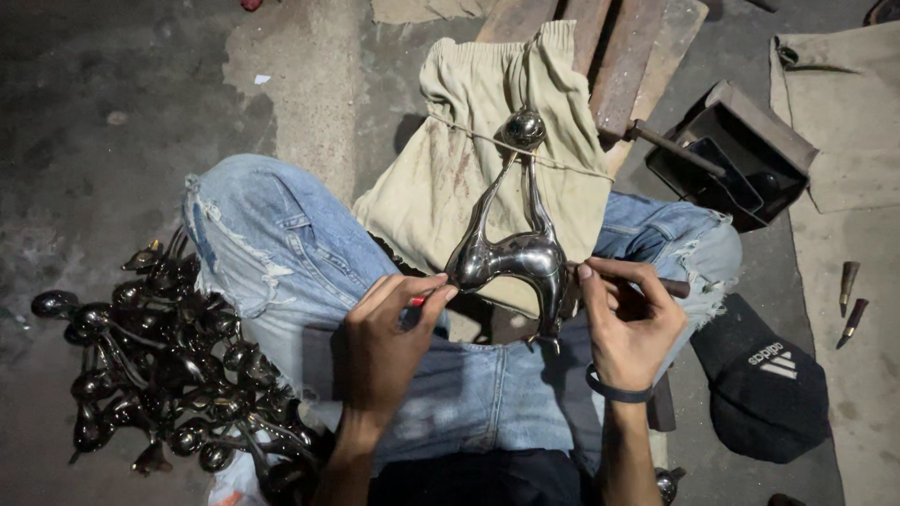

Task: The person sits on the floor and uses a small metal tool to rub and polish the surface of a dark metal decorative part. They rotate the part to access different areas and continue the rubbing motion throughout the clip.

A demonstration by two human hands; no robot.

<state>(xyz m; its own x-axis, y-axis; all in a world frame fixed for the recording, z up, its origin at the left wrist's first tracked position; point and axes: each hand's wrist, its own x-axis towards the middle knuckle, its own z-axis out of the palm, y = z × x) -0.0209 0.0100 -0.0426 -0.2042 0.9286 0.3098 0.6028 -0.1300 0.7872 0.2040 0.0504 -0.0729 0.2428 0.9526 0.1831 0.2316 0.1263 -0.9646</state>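
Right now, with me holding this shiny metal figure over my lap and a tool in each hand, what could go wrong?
The metal figure rests on loose cloth over your knees, steadied mostly by fingertips; it could slip or tip. Your left hand sits right at the polished body, so the tool in your right hand might skid onto your fingers. The pile of dark castings lies against your left leg, and shifting could knock or scatter it.

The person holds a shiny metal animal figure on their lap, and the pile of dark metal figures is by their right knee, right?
Not quite. The head view shows the pile of dark metal figures by the left knee. The shiny metal animal figure is on the lap.
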